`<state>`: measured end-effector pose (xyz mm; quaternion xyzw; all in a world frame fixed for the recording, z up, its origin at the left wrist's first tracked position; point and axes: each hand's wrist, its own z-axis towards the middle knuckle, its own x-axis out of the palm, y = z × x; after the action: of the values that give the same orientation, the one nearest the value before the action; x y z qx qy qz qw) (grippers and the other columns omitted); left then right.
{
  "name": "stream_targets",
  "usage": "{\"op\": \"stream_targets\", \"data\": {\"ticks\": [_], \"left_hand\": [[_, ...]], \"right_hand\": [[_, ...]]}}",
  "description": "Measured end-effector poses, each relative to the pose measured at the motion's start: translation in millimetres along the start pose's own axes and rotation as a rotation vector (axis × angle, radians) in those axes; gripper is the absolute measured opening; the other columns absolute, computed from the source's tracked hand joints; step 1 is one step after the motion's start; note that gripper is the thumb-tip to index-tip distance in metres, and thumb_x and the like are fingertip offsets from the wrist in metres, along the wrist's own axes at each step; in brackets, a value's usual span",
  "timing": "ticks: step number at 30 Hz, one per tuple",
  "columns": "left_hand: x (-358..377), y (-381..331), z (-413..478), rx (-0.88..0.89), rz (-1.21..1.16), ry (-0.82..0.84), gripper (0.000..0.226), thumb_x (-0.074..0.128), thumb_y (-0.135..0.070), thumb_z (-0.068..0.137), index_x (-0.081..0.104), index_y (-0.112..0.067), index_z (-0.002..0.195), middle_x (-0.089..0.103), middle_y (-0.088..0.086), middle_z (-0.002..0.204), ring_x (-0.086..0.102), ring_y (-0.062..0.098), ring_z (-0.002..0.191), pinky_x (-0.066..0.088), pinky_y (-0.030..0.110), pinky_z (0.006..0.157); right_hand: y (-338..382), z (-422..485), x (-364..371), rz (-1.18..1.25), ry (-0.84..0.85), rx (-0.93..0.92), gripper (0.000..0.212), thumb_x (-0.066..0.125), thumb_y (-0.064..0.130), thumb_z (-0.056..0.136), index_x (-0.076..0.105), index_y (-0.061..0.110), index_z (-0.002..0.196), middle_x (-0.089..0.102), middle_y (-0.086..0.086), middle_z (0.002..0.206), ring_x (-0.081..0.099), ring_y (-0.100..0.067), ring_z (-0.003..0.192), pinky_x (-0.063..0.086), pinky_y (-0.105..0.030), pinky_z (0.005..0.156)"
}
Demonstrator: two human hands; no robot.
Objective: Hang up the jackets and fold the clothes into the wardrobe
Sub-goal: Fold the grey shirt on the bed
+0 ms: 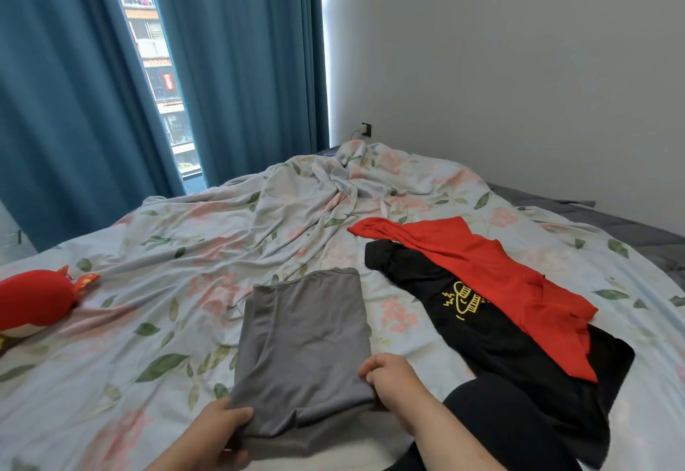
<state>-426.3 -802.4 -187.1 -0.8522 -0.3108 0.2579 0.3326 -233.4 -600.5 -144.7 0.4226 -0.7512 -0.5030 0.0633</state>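
Folding the grey garment (304,344) looks to be the step in hand. It lies as a long, flat panel on the flowered sheet (166,248) near the bed's front edge, its near end doubled over a lower layer. The left hand (218,430) pinches the near-left corner, thumb on top and the other fingers tucked beneath the cloth. The right hand (389,374) grips the near-right edge with fingers curled in, though I cannot tell whether the fingertips sit under the fabric.

To do this well, both corners should rise together and travel level toward the far hem, so the edges meet squarely. The fabric looks thin and slippery and will likely slide or sag in the middle if one side leads. A flat-palm smoothing once the fold lands would press out the long crease along the left side.

Near it on the right, not touching, a black T-shirt (419,278) with a yellow print lies under a red garment (482,274), both unfolded. A red plush toy (33,300) sits well apart at the left. Blue curtains (241,63) hang behind. No wardrobe is in view.
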Motion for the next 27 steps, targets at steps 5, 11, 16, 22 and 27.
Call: {"op": "stream_targets", "data": {"ticks": [5, 11, 16, 22, 27], "left_hand": [[-13, -24, -19, 0.225, -0.309, -0.132, 0.041, 0.065, -0.002, 0.092, 0.053, -0.028, 0.122, 0.064, 0.007, 0.107, 0.063, 0.025, 0.072, 0.052, 0.027, 0.045], [-47, -56, -45, 0.2, -0.343, 0.105, 0.049, 0.042, 0.006, 0.074, 0.065, -0.002, 0.117, 0.07, 0.013, 0.096, 0.058, 0.021, 0.08, 0.031, 0.029, 0.056], [-51, -65, -59, 0.489, -0.078, 0.136, 0.067, 0.052, 0.025, 0.052, 0.065, -0.004, 0.111, 0.073, 0.018, 0.105, 0.069, 0.03, 0.095, 0.045, 0.038, 0.076], [-29, -63, -66, 0.761, 0.146, -0.165, 0.027, 0.077, 0.014, 0.07, 0.075, -0.013, 0.075, 0.07, 0.01, 0.072, 0.052, 0.017, 0.057, 0.042, 0.026, 0.057], [-26, -55, -54, 0.673, 0.044, -0.138, 0.029, 0.07, 0.006, 0.08, 0.074, -0.016, 0.062, 0.061, 0.016, 0.079, 0.056, 0.029, 0.071, 0.042, 0.038, 0.068]], "right_hand": [[4, -9, -5, 0.203, 0.096, -0.161, 0.036, 0.046, -0.008, 0.093, 0.07, 0.017, 0.101, 0.07, -0.007, 0.093, 0.061, -0.014, 0.077, 0.051, -0.019, 0.063], [5, -19, -14, 0.294, -0.067, -0.284, 0.01, 0.073, 0.014, 0.089, 0.077, 0.015, 0.08, 0.075, -0.005, 0.085, 0.067, -0.013, 0.083, 0.051, -0.021, 0.07], [7, -18, -17, 0.382, -0.135, -0.229, 0.025, 0.064, 0.017, 0.094, 0.062, 0.0, 0.076, 0.06, -0.01, 0.077, 0.052, -0.021, 0.078, 0.042, -0.031, 0.069], [9, -20, -21, 0.572, -0.16, -0.117, 0.022, 0.065, 0.017, 0.085, 0.066, -0.003, 0.076, 0.064, -0.014, 0.08, 0.055, -0.025, 0.08, 0.042, -0.036, 0.07], [6, -17, -18, 0.519, -0.155, 0.059, 0.014, 0.06, 0.021, 0.077, 0.065, 0.007, 0.077, 0.062, -0.013, 0.085, 0.056, -0.029, 0.083, 0.043, -0.037, 0.07]]}}
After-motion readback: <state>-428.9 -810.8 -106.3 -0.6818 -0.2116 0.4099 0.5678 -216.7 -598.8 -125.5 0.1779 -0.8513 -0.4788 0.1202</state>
